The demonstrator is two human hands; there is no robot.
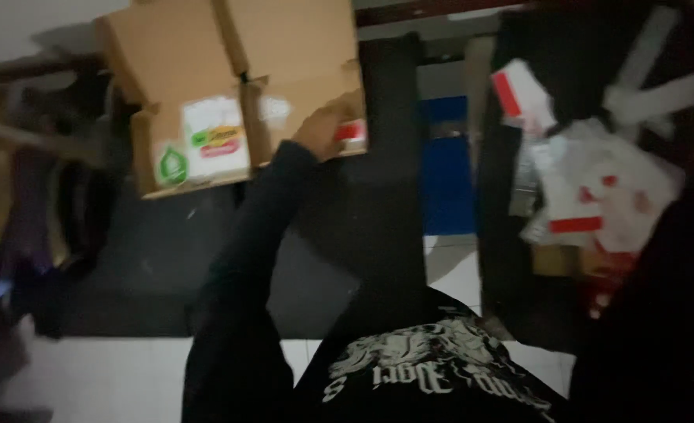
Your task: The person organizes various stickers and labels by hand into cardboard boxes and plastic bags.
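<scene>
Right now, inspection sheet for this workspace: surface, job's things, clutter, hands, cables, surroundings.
Surface: dark mat on pale floor tiles; blurred.
Job's things: open cardboard box, flaps spread, labels on its front.
Clutter: heap of white and red packets at right.
Hands: left hand on the box's front edge, grip unclear; right hand not in view, only a dark sleeve.
Cables: nothing seen.
Surroundings: blue panel behind a dark upright; dim light.
</scene>
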